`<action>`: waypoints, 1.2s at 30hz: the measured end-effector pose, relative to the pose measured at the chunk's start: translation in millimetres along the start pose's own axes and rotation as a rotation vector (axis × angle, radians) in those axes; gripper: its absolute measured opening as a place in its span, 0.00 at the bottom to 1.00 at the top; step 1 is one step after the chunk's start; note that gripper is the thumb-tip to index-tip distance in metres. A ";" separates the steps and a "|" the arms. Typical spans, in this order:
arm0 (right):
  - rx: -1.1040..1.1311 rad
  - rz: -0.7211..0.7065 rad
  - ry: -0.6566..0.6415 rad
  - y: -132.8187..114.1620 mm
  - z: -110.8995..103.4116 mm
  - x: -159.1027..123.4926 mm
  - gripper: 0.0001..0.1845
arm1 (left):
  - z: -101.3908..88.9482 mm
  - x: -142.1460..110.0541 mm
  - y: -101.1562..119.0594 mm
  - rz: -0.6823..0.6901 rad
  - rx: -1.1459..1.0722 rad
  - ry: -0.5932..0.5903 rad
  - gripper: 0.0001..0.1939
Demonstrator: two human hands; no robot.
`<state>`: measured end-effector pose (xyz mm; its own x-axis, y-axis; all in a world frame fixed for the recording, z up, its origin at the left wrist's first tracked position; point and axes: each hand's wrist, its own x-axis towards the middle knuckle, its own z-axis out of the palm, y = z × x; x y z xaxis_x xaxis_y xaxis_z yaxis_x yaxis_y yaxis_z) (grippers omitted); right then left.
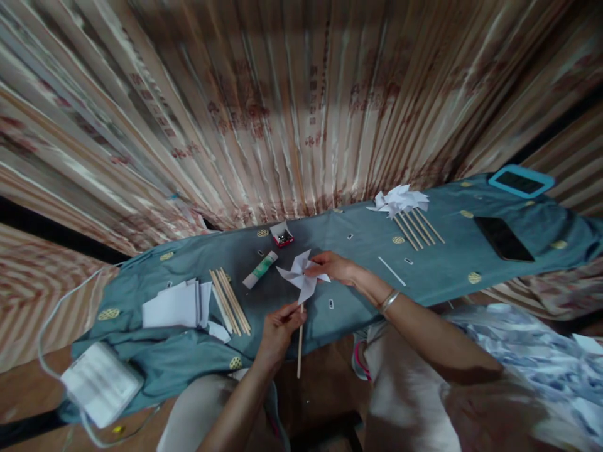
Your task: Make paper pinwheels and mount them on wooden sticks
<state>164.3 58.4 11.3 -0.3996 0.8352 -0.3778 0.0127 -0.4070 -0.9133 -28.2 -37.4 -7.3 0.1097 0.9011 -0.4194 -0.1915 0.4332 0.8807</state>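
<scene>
A white paper pinwheel (pixel 306 284) on a wooden stick is held upright in front of me, over the table's near edge. My left hand (pixel 281 331) pinches the stick just below the paper blades. With closed fingers, my right hand (pixel 331 267) grips the pinwheel's head near its centre; the fingertips are partly hidden by paper. Close behind lie a glue stick (pixel 260 270) with a green label and a small open red-and-white box (pixel 282 236) of pins or tacks. Left of my hands are several loose wooden sticks (pixel 229 302) and a stack of white paper (pixel 172 306).
Several pinwheels (pixel 402 199) lie in a pile at the back right. Further right are a black phone (pixel 504 239) and a blue-framed device (pixel 521 181). A white paper strip (pixel 392 271) is nearer. A white box with a cable (pixel 102 383) rests at the left end.
</scene>
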 end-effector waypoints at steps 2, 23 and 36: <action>0.058 -0.028 0.028 1.0 2.1 1.9 0.20 | -0.5 7.6 1.8 0.037 0.030 -0.010 0.20; 0.241 -0.112 0.210 20.7 5.5 6.7 0.20 | -5.7 32.3 -11.4 0.131 0.172 -0.015 0.14; 0.310 -0.043 0.233 18.9 9.2 6.8 0.24 | -2.0 41.4 -11.2 0.099 0.122 0.042 0.15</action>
<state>153.4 53.0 -7.2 -0.1743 0.9012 -0.3969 -0.2913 -0.4322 -0.8535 -23.4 -4.9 -35.0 0.0544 0.9403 -0.3360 -0.0788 0.3395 0.9373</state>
